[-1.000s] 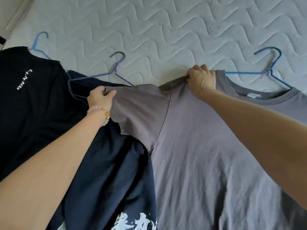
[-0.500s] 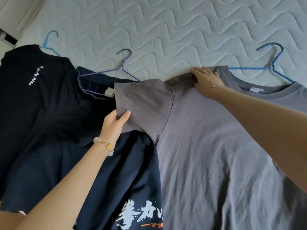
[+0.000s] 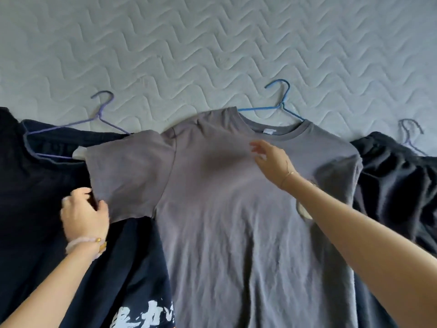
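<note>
A grey T-shirt (image 3: 227, 228) lies flat on the quilted bed, collar at the top, with a blue hanger (image 3: 279, 102) sticking out of its neck. My left hand (image 3: 82, 214) pinches the lower corner of the shirt's left sleeve (image 3: 132, 176), thumb on top of the cloth. My right hand (image 3: 272, 159) hovers over the chest just below the collar, fingers spread and holding nothing. The shirt's right sleeve is folded in and partly hidden by my right forearm.
A navy T-shirt (image 3: 132, 280) with white printed characters lies under the grey sleeve on a purple hanger (image 3: 99, 114). Dark crumpled clothing (image 3: 397, 185) on another hanger (image 3: 409, 131) lies at the right. Quilted white mattress (image 3: 212, 43) stretches beyond.
My left hand slid down the sleeve hem to its lower corner. My right hand let go of the shoulder and moved right across the chest. The view shifted right.
</note>
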`<state>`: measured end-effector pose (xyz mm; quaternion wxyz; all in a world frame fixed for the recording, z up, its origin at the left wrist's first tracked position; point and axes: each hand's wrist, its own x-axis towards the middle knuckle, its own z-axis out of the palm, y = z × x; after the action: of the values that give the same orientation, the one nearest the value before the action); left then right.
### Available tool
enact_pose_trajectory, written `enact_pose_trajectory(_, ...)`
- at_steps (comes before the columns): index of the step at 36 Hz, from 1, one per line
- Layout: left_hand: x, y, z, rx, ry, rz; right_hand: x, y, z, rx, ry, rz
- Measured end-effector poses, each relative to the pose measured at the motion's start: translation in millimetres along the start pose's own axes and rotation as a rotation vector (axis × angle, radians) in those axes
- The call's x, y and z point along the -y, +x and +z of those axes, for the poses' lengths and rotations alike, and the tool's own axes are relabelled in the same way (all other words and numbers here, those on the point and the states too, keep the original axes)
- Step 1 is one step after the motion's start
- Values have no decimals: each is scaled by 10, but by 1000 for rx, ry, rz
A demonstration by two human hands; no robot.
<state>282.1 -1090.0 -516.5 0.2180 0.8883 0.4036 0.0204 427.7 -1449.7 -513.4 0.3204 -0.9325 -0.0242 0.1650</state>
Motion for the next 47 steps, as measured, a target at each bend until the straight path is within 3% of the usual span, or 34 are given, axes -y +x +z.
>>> enact_pose_trajectory(2, -173, -83, 26, -55, -21, 87, -287, -271, -228, -117, 24, 103)
enact_pose_trajectory(4, -480, -179, 82, 2, -62, 202, -594, -527, -484, -235, 12, 208)
enact_pose_trajectory(9, -1445, -528, 398, 274, -19, 570, -1281, -972, -1013, -441, 77, 492)
enact_pose_trajectory(13, -2202, -836, 872, 543, 47, 840, -1612, -1130, -1139, -427, 185, 660)
enact_pose_trajectory(17, -2994, -1197, 1386, 685, 158, 1041, -1673, -1154, -999, -324, 187, 598)
enact_pose_trajectory(23, -3959, -1599, 2073, 600, 344, 1348, -1708, -1088, -779, -341, 90, 522)
enact_pose_trajectory(30, -4282, -1605, 2623, 597, 543, 1397, -1794, -1075, -753, -352, 78, 494)
enact_pose_trajectory(36, -4346, -1613, 2595, 445, 389, 1376, -1863, -991, -752, -480, 246, 449)
enact_pose_trajectory(40, -4288, -1530, 2528, 458, 239, 1374, -1691, -1000, -795, -573, 238, 225)
enact_pose_trajectory(43, -4254, -1499, 2447, 480, 183, 1393, -1514, -1019, -760, -550, 393, 136)
enact_pose_trajectory(47, -4253, -1486, 2363, 507, 137, 1407, -1418, -1015, -782, -445, 754, 220)
